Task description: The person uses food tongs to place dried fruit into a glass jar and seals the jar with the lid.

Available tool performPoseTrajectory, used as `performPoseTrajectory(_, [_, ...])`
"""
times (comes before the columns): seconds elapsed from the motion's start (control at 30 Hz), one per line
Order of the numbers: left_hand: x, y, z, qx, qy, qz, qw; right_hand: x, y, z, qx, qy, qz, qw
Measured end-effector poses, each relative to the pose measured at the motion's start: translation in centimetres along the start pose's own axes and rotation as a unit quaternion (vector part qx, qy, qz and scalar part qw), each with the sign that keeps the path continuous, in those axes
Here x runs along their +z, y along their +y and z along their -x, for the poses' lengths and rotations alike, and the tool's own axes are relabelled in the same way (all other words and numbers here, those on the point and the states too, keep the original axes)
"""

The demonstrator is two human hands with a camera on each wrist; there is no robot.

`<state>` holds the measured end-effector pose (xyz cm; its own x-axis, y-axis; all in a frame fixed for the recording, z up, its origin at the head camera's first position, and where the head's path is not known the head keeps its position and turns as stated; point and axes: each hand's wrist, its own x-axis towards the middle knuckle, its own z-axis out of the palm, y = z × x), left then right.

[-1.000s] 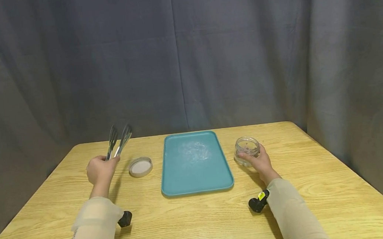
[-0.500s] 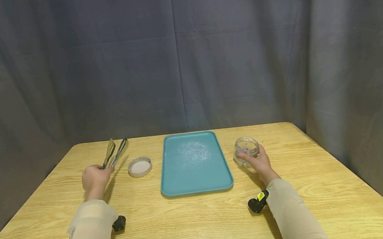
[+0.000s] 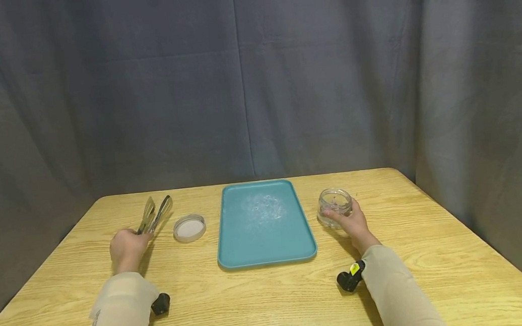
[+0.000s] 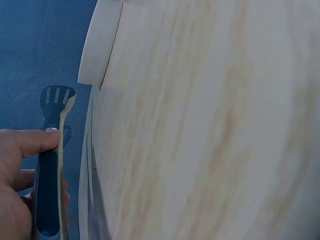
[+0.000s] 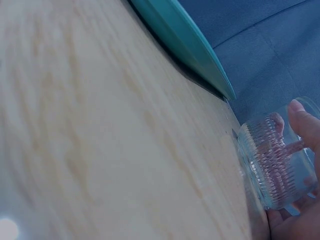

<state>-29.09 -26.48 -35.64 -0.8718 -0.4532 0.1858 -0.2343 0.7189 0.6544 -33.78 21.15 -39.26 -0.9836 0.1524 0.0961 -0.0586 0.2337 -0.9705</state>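
Observation:
My left hand (image 3: 127, 249) grips a pair of tongs (image 3: 155, 216) with dark slotted heads, pointing away from me and spread apart. In the left wrist view the thumb presses along the dark handle of the tongs (image 4: 48, 185). On the right, my right hand (image 3: 355, 223) holds a clear glass jar (image 3: 335, 206), its thumb at the near side and fingers round the far right. The jar stands upright on the table with its mouth uncovered. Through the ribbed glass of the jar (image 5: 272, 155), small pinkish bits show, too distorted to identify.
A teal tray (image 3: 266, 243) lies mid-table between the hands, with whitish marks on its surface. A round lid (image 3: 190, 228) lies between the tongs and the tray. Grey curtains (image 3: 246, 83) hang behind the wooden table (image 3: 253, 305).
My left hand has lowered and shifted left with the tongs, whose heads dropped from above the table's far edge to below it. My right hand stays on the jar.

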Motion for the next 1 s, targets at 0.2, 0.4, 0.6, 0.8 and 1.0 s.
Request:
performPoseTrajectory(0.2, [0.0,-0.5,-0.1,0.0,-0.008,-0.009,0.9999,0.1,-0.1,0.0,-0.002,-0.003,-0.004,1.0])
performPoseTrajectory(0.4, [0.0,-1.0,-0.2,-0.017,-0.021,-0.002,0.9996,0.1,0.0,0.0,-0.005,-0.002,-0.009,1.0])
performPoseTrajectory(0.6, [0.2,-1.5,-0.4,-0.023,-0.027,-0.008,0.9993,0.0,0.1,0.0,-0.014,-0.004,-0.021,1.0])
performPoseTrajectory(0.8, [0.1,-1.5,-0.1,-0.024,-0.028,-0.013,0.9992,0.1,0.2,0.1,-0.008,-0.006,-0.017,1.0])
performPoseTrajectory(1.0, [0.0,-1.3,-0.2,-0.026,-0.038,-0.012,0.9989,0.0,0.2,0.0,-0.006,0.0,-0.013,1.0])
